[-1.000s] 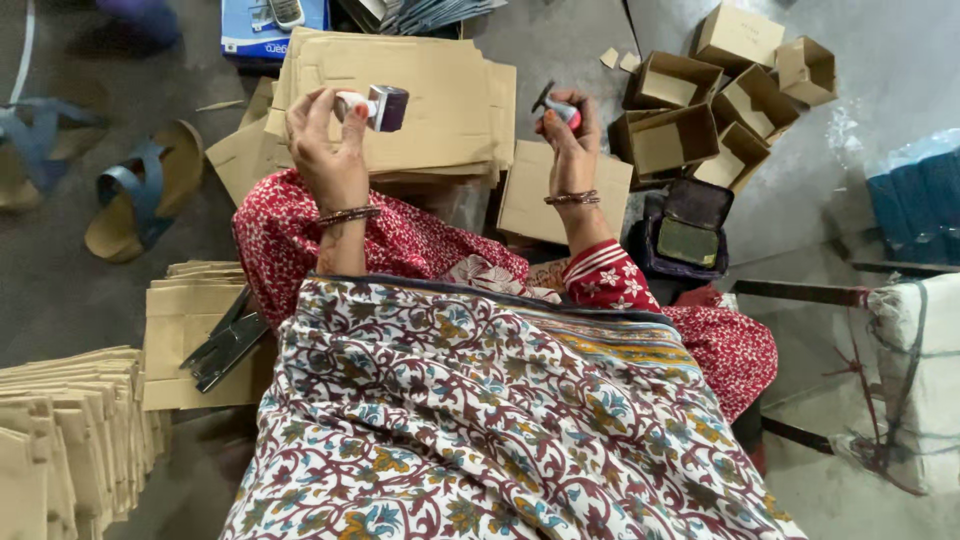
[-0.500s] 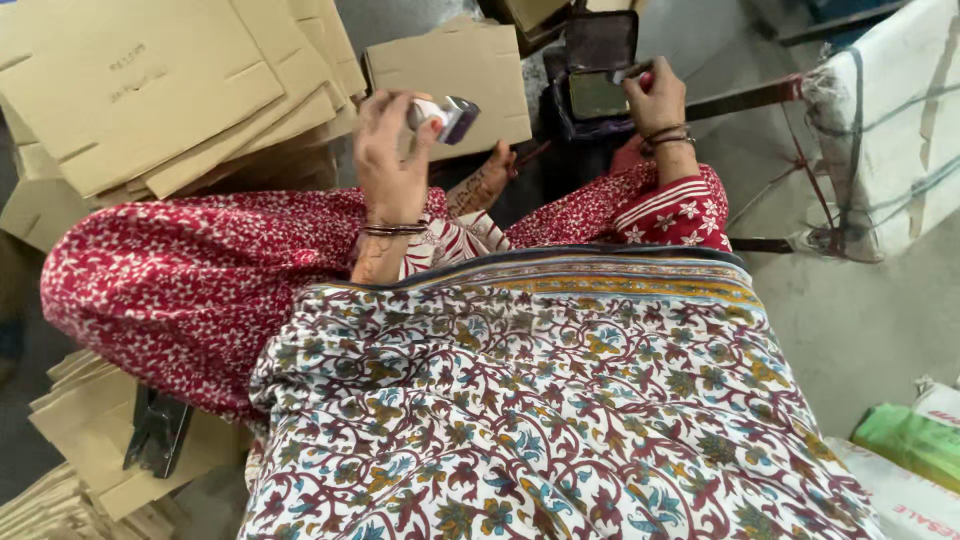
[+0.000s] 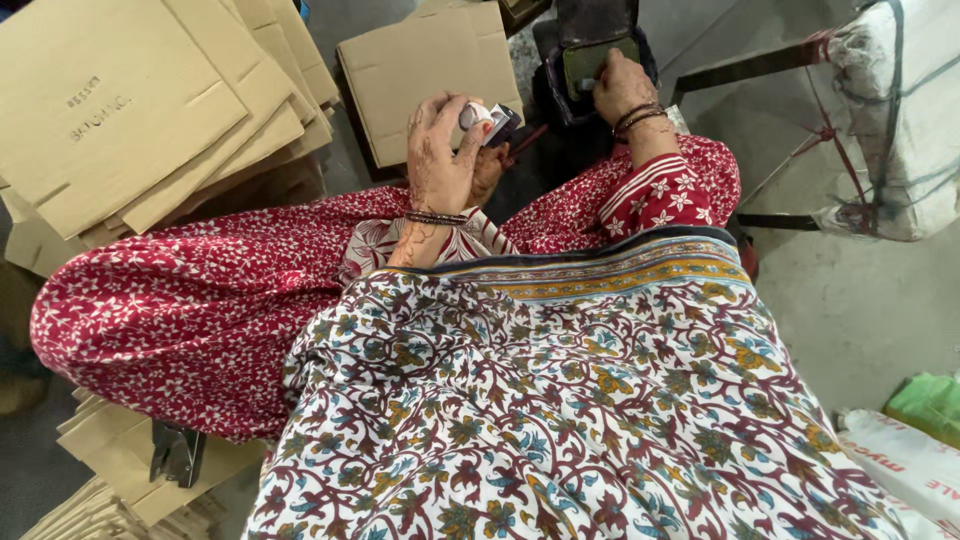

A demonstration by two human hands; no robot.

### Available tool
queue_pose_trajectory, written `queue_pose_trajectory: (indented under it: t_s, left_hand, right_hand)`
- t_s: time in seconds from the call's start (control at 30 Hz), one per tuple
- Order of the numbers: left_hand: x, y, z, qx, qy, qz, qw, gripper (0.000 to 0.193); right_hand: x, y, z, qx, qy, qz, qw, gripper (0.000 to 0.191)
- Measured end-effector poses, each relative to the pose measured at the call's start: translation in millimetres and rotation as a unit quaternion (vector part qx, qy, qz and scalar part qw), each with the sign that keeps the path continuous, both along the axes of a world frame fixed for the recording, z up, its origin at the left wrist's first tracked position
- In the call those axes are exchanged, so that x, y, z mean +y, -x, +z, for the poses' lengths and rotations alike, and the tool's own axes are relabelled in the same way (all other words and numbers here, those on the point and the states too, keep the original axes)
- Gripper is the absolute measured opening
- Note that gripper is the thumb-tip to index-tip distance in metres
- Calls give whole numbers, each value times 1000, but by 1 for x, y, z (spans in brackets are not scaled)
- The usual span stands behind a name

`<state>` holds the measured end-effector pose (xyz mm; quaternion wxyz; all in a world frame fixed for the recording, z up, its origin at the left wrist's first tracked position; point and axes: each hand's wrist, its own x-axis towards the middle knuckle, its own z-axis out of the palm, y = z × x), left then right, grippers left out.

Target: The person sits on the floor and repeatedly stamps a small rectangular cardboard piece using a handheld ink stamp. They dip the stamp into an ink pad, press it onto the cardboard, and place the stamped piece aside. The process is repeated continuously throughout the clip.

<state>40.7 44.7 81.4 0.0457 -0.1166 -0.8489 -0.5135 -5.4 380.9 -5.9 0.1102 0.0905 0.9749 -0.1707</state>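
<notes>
Centrally, near the top of the frame, a small white-and-dark stamp-like tool (image 3: 487, 121) sits clenched in the left hand (image 3: 440, 160). Upper right, the right hand (image 3: 618, 88) presses fingers onto a dark ink-pad case with a green pad (image 3: 595, 58). Inking seemingly comes next, needing the tool brought to the pad. Flat brown cardboard sheets (image 3: 150, 110) lie upper left.

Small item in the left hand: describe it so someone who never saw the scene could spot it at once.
Start at the stack of flattened cardboard boxes at upper left, then go right to the single flat cardboard sheet. Just below it the left hand is raised over the red floral lap, pinching a small white and dark object in its fingertips. Everything close by is plain brown cardboard.
</notes>
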Motion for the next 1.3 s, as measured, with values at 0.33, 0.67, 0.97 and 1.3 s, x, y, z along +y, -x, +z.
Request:
queue_pose_trajectory:
  t_s: [0.33, 0.67, 0.97, 1.3]
  left_hand:
    - [10, 8, -16, -57, -18, -1, 998, 33]
    - [47, 34, -46, -39, -68, -2, 997, 34]
    - [154, 68, -60, 5, 14, -84, 996, 34]
    - [228, 82, -41, 135, 123, -203, 962, 34]
  right_hand:
    - [3, -1, -16, 3, -10, 54, 998, 32]
    - [16, 13, 7, 56, 79, 4, 995, 29]
    - [75, -29, 12, 300, 330, -313, 838, 14]
    - [59, -36, 10, 371, 314, -264, 833, 16]
